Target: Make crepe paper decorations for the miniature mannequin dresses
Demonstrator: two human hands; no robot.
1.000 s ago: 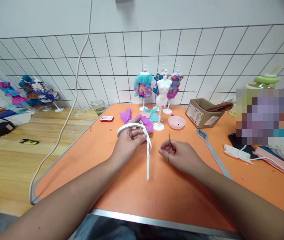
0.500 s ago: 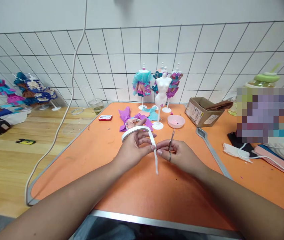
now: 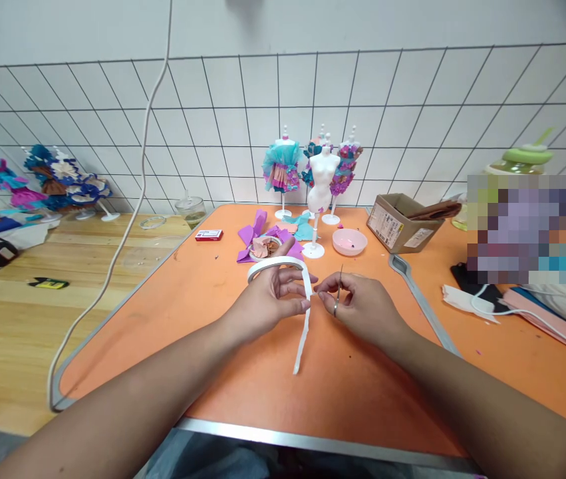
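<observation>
A narrow roll of white tape (image 3: 267, 263) hangs around the fingers of my left hand (image 3: 261, 301). Its loose strip runs down past my thumb, which presses against it, and the free end dangles above the orange table. My right hand (image 3: 365, 305) grips small metal scissors (image 3: 340, 285), blades pointing up and away. Its thumb and forefinger are pinched close to the strip, where a small white bit shows between the hands. Behind my left hand lie purple pieces (image 3: 249, 234) and a round item with brown and pink material (image 3: 265, 247).
A bare white mannequin (image 3: 320, 179) stands beyond my hands, with dressed mannequins (image 3: 283, 166) behind. Near it are a pink bowl (image 3: 349, 242) and a cardboard box (image 3: 392, 223). A red-and-white box (image 3: 209, 235) lies left. A white cable (image 3: 145, 140) hangs across the left side.
My right fingertips have drawn slightly away from the strip, to the right. The tape's free end now hangs lower and further left.
</observation>
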